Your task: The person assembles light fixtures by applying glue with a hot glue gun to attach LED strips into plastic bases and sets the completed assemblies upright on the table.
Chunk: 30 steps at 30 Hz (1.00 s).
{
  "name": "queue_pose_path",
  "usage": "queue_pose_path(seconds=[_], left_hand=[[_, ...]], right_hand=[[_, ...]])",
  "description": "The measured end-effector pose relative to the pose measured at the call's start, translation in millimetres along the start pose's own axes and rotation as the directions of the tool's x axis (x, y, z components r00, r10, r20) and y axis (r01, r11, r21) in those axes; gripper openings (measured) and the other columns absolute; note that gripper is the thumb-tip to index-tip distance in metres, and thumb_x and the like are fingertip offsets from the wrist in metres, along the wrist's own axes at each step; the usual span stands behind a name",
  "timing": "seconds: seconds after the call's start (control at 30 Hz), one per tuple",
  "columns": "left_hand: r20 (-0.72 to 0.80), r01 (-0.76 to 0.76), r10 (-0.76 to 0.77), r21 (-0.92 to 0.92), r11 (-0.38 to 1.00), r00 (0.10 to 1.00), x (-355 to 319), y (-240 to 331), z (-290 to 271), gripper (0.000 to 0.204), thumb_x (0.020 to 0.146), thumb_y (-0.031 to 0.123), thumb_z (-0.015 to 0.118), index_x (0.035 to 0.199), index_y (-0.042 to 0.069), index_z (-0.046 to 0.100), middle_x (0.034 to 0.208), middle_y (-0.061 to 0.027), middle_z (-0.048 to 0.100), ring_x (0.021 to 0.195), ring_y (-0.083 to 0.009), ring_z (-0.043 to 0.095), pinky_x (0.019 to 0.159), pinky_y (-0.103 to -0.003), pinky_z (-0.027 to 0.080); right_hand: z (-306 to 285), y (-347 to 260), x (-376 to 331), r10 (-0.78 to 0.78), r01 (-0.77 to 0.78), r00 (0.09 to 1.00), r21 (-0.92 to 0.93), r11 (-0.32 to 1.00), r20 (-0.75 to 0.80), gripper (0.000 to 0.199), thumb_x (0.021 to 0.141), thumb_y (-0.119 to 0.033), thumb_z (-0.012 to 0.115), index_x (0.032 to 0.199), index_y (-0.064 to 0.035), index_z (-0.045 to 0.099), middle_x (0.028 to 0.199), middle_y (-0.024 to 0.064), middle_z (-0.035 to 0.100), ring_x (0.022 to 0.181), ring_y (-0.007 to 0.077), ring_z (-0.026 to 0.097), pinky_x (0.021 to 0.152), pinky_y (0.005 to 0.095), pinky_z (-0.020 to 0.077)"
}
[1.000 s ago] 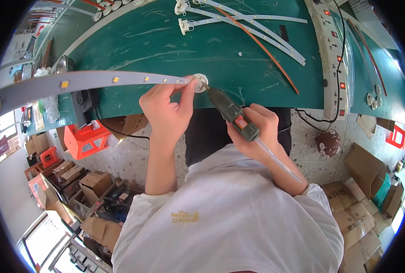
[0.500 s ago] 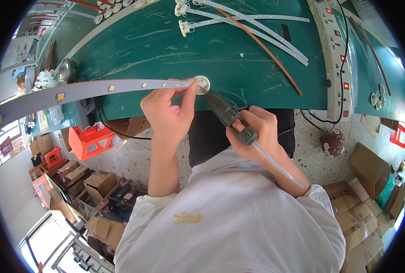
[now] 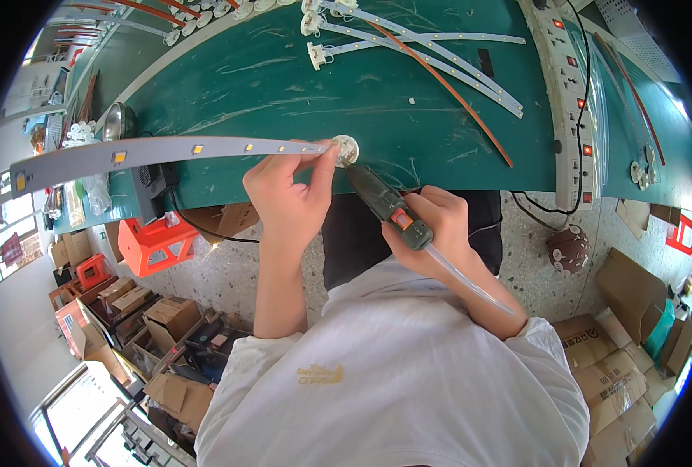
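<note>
Taking the round white disc on the green tabletop as the hub, finished-looking strips lie crossed between 12 and 2 o'clock, with a thin brown stick over them at 2. A long white socket bar with lit red switches stands at 3; cardboard boxes fill 4, a red stool sits at 8, and a black device lies toward 9, partly behind the raised LED strip.

That strip's long axis runs from 3 to 9 o'clock, its free end pointing to 9, its near end at the disc. The left hand pinches that near end, fingertips hiding it. The right hand is wrapped around a dark green glue gun, nozzle aimed between 10 and 11 o'clock at the disc's lower edge; whether it touches, I cannot tell.
</note>
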State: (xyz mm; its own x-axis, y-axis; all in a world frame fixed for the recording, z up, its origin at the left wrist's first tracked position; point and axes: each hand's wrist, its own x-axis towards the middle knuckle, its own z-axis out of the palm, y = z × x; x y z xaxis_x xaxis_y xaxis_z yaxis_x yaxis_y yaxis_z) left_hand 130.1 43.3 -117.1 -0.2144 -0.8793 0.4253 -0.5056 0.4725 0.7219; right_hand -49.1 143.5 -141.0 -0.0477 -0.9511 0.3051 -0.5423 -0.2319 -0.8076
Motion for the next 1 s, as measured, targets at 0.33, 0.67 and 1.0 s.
queue_pose_path(seconds=[0.33,0.67,1.0], left_hand=[[0.008,0.002,-0.002,-0.026,1.000,1.000,1.4,0.1,0.2,0.009,0.080,0.000,0.079,0.085,0.001,0.073,0.082,-0.0104,0.077,0.068,-0.0201,0.075,0.063,-0.027,0.055],[0.024,-0.016,0.016,0.004,1.000,1.000,3.3,0.3,-3.5,0.007,0.079,0.002,0.081,0.082,0.003,0.074,0.080,-0.0088,0.076,0.068,-0.0189,0.074,0.062,-0.027,0.053],[0.333,-0.021,0.045,-0.076,0.997,0.942,38.8,-3.9,-33.3,0.019,0.079,-0.001,0.078,0.098,0.005,0.077,0.091,-0.0088,0.077,0.082,-0.0223,0.075,0.076,-0.031,0.056]], right_hand=[[-1.3,0.8,0.1,0.017,-0.017,1.000,0.007,1.000,-0.017,0.020,0.061,-0.002,0.077,0.069,-0.0024,0.059,0.062,0.0099,0.054,0.053,0.0280,0.051,0.048,0.0365,0.0409],[-4.2,-4.6,0.8,0.019,-0.019,1.000,0.021,1.000,-0.022,0.019,0.062,-0.004,0.078,0.069,-0.0028,0.060,0.059,0.0099,0.050,0.052,0.0283,0.050,0.047,0.0381,0.0384],[-10.6,-7.7,2.4,0.160,-0.161,0.986,0.021,0.987,0.043,0.014,0.072,-0.010,0.077,0.073,-0.0020,0.065,0.059,0.0126,0.053,0.052,0.0313,0.053,0.049,0.0399,0.0405]])
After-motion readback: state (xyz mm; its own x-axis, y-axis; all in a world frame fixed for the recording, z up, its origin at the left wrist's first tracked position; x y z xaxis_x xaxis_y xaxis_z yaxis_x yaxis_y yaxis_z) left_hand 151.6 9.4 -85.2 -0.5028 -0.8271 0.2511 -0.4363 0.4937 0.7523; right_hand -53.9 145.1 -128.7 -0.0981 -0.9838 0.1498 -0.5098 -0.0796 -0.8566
